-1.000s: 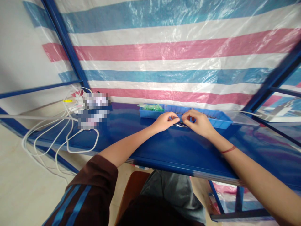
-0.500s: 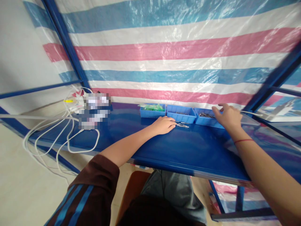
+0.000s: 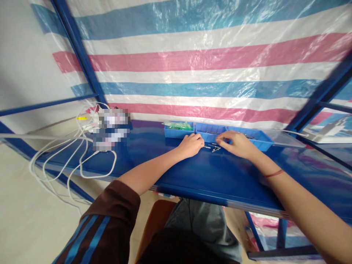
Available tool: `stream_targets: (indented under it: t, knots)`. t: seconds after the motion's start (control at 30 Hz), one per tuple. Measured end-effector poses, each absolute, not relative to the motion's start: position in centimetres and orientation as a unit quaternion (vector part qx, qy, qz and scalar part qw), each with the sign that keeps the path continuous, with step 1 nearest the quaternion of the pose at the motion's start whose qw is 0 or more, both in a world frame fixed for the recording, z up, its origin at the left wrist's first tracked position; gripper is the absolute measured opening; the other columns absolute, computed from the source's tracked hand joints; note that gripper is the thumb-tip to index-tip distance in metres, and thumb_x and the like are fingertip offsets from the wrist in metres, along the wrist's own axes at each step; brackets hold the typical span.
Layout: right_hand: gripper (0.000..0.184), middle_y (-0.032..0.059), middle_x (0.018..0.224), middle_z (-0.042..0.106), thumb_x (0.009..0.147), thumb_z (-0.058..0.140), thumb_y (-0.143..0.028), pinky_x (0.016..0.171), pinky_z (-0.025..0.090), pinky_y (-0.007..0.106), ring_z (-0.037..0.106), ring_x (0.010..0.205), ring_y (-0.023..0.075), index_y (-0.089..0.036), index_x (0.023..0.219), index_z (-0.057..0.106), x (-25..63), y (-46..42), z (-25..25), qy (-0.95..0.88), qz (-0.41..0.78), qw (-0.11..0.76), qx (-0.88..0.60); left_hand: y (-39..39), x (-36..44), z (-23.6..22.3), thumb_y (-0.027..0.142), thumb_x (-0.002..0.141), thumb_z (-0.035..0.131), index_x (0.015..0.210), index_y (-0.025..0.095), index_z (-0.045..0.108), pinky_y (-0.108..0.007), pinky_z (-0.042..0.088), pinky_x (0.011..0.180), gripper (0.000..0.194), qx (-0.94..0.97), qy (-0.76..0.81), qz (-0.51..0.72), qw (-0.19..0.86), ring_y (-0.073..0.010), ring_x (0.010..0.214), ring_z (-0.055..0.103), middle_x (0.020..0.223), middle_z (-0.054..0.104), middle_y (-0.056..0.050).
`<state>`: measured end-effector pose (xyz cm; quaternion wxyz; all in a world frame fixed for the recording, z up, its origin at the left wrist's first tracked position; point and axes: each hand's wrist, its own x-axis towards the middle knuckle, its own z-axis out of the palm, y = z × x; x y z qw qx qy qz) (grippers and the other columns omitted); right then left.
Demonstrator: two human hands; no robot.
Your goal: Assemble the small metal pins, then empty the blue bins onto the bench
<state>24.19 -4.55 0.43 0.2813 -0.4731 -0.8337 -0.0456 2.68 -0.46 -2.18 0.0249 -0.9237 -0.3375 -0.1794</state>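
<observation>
My left hand (image 3: 191,145) rests on the blue tabletop in front of the left and middle bins. Its fingers are curled closed around one end of a slim silver metal piece (image 3: 207,147). Just right of it, several thin metal pieces (image 3: 216,148) lie loose and crossed on the tabletop. My right hand (image 3: 238,143) hovers over their right side, thumb and fingertips drawn together in a pinch; whatever they hold is too small to make out. Behind it stands the right blue bin (image 3: 265,142), partly covered by the hand, with dark metal parts inside.
A middle blue bin (image 3: 207,138) holds thin metal parts, and a left blue bin (image 3: 176,134) holds green pieces in clear plastic. White cables (image 3: 79,154) tangle at the table's left side beside blurred items. Blue metal posts (image 3: 79,55) frame a striped plastic sheet.
My right hand has come from above the right bin leftward and down to the loose metal pieces. The pieces lie slightly differently. My left hand has barely moved, its fingers more curled.
</observation>
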Motion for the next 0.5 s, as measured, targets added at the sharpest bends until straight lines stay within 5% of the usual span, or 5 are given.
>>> stream_targets:
  t: [0.5]
  knots:
    - [0.033, 0.0052, 0.077, 0.071, 0.083, 0.056, -0.049, 0.059, 0.046, 0.029, 0.062, 0.063, 0.0170, -0.018, 0.087, 0.069, 21.9, -5.0, -0.6, -0.784, 0.064, 0.387, -0.481, -0.2, 3.7, -2.5, 0.025, 0.092, 0.040, 0.091, 0.016, 0.057, -0.026, 0.045, 0.079, 0.018, -0.854, -0.300, -0.334, -0.262, -0.0132, 0.080, 0.060, 0.086, 0.065, -0.002]
